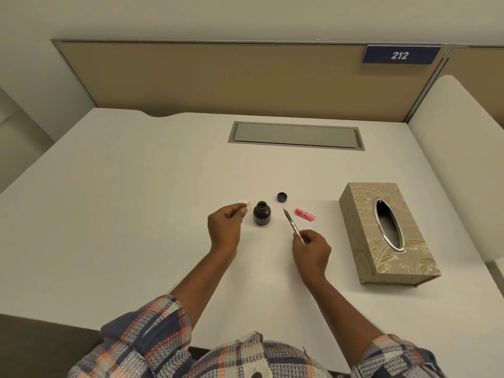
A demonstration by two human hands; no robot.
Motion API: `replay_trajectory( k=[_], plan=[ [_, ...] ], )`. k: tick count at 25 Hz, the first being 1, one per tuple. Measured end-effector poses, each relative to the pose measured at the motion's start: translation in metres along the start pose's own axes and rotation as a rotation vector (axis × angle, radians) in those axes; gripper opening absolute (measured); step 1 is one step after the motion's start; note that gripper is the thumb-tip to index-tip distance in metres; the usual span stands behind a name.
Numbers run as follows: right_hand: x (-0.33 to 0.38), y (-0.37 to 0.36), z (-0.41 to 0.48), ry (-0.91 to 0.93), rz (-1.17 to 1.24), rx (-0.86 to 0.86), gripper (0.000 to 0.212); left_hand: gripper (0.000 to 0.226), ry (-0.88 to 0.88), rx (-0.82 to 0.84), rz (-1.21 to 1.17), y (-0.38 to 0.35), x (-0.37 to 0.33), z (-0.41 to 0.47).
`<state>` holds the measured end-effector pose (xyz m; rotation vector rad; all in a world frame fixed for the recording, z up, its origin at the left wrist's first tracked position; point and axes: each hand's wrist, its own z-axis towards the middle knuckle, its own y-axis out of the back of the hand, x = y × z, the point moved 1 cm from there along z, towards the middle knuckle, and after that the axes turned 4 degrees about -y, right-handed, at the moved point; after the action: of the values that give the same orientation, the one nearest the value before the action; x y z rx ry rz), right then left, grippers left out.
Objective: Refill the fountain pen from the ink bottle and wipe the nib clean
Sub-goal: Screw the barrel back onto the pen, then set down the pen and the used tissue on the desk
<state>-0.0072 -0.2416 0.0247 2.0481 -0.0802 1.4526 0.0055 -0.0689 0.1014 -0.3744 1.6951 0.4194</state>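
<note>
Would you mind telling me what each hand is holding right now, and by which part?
The right hand pinches the fountain pen near its rear end, nib forward. The left hand holds a small pale scrap by its edge.

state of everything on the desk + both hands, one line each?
ink bottle: open, upright
bottle cap: off, lying behind the bottle
fountain pen: uncapped, nib pointing away
pink pen cap: off, lying flat
tissue box: no tissue showing
left hand: pinching small pale piece
right hand: holding the pen
</note>
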Motion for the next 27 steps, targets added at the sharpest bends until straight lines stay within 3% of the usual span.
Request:
replay_trajectory(
  k=[7,13,27],
  plan=[
    [-0.019,-0.017,0.003,0.082,-0.173,-0.099,0.014,0.009,-0.003,-0.047,-0.006,0.024,0.003,0.005],
    [-0.03,-0.025,0.0,0.186,-0.161,-0.185,0.009,0.038,0.079,-0.078,0.029,0.044,0.012,0.017],
    [-0.035,-0.028,-0.003,0.252,-0.243,-0.25,0.015,0.035,0.142,0.023,0.066,0.066,0.033,0.04]
  ],
)
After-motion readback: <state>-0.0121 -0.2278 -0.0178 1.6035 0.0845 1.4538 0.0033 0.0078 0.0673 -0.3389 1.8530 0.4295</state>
